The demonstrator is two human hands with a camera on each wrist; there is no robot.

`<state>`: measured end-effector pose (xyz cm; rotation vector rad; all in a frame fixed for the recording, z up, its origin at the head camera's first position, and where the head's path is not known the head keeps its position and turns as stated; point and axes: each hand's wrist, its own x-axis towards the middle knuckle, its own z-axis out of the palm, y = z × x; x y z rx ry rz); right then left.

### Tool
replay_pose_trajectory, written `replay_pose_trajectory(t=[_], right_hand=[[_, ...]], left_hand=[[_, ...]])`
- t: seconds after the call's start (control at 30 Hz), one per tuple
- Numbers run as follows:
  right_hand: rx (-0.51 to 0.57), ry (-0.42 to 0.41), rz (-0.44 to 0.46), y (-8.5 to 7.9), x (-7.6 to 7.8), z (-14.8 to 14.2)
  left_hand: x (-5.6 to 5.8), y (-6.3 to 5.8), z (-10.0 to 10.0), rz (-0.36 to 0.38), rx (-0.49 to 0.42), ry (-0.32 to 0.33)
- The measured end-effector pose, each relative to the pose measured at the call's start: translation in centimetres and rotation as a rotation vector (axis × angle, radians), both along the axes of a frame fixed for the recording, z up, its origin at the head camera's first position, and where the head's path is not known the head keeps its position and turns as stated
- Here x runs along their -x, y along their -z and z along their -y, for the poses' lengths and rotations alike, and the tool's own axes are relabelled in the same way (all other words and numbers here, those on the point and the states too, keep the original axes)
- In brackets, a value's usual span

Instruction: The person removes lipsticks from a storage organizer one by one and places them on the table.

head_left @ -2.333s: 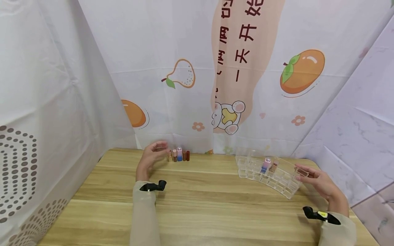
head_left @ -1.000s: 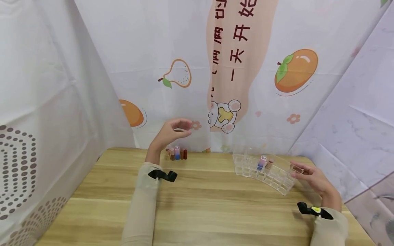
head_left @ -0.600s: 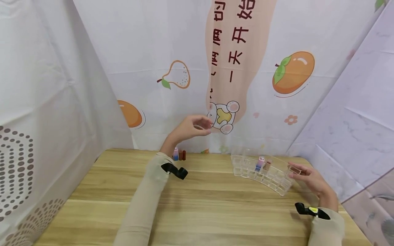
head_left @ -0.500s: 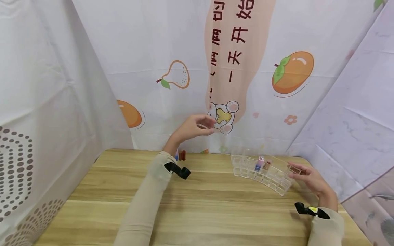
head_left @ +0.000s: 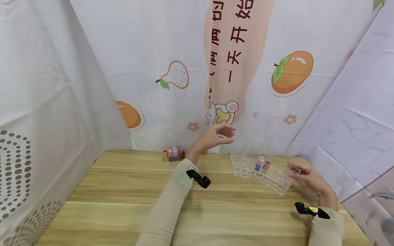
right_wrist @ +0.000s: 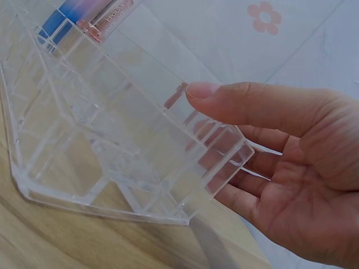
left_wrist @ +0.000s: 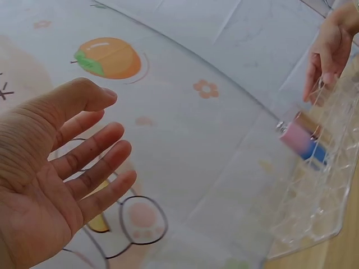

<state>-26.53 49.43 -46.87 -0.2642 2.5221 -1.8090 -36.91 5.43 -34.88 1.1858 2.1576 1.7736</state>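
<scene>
My left hand (head_left: 213,138) hangs in the air between the lipstick row and the organizer. In the left wrist view its fingers (left_wrist: 104,162) are loosely bent, with nothing in them. At the right, a clear tiered lipstick organizer (head_left: 278,179) stands on the table. My right hand (head_left: 315,179) holds its right end, the thumb (right_wrist: 224,101) at the near side and the other fingers behind the clear wall. A pink-and-blue lipstick (head_left: 260,163) and a brownish-pink lip gloss tube (right_wrist: 109,19) stand side by side in compartments towards the back.
Several lip products stand in a row at the table's back left, among them another pink-and-blue lipstick (head_left: 175,154) and a dark red tube (head_left: 183,155). A printed curtain (head_left: 147,112) hangs behind the wooden table (head_left: 123,205), with more cloth at both sides.
My left hand has left the lipstick row, risen, and moved right towards the organizer, dipping slightly just now. My right hand keeps its hold on the organizer.
</scene>
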Motion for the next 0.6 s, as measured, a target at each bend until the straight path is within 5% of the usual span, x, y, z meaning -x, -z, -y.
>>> replay_pose_trajectory(t=[0.6], right_hand=[[-0.005, -0.006, -0.022, 0.0, 0.2, 0.1]], left_hand=[[-0.5, 6.2, -7.4, 0.172, -0.115, 0.037]])
